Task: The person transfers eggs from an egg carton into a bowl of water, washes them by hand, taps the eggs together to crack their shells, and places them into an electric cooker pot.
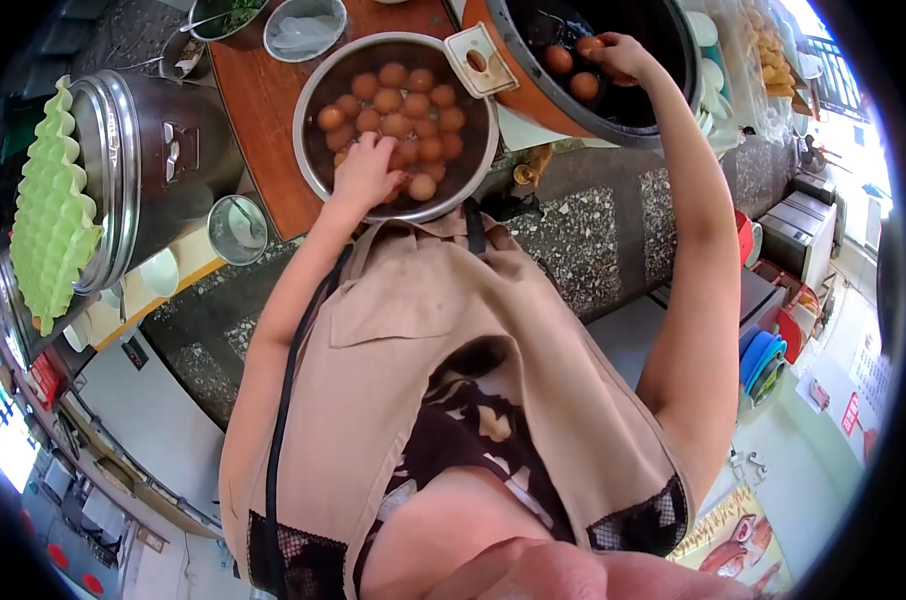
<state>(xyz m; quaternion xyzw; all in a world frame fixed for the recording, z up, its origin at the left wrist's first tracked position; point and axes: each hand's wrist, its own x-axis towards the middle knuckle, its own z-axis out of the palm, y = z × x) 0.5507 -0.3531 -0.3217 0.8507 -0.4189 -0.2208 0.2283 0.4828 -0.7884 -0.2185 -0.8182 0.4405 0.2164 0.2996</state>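
Note:
A wide metal basin (307, 160) holds many brown eggs (387, 99) lying in liquid. Over its near left side, my left hand (368, 172) reaches down among the eggs. The fingers are bent round an egg there, though their tips are partly hidden. To the right, my right hand (621, 60) is inside a deep brown pot (508, 75) with a dark interior. Its fingertips close on a brown egg (589, 46) at the top of a small group. More eggs (585, 86) sit just below that hand in the dark pot.
A pale square handle (481, 61) juts from the pot towards the basin. On the left, a green egg tray (57, 215) leans on a large steel pot (163, 150). A glass bowl (238, 230) and a bowl with a plastic bag (306, 28) stand nearby. White bowls (711, 75) are right.

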